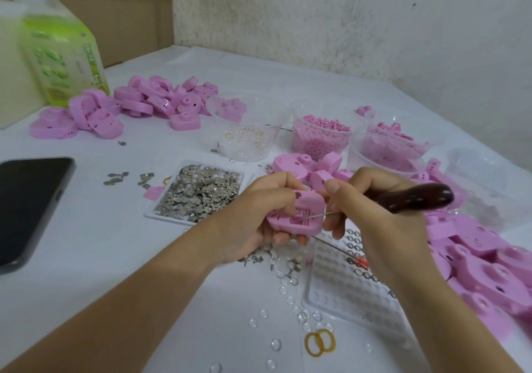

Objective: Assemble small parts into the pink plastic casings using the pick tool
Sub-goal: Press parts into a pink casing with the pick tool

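Observation:
My left hand (259, 214) grips a pink plastic casing (299, 214) above the table's middle, its open inner side facing up. My right hand (371, 205) holds the pick tool (414, 197) by its dark wooden handle. The thin metal needle reaches left into the recess at the casing's centre. A flat white tray of small silver metal parts (198, 191) lies just left of the hands. Below the hands, loose metal pieces and clear domes are scattered on the white table.
Pink casings are piled at the back left (149, 99) and along the right edge (483, 266). Clear tubs hold rings (247, 139), pink pellets (319, 136) and pink parts (385, 150). A clear dimpled tray (345, 292), a black phone (28, 205), a green bottle (63, 52) and yellow rings (319, 341) also lie here.

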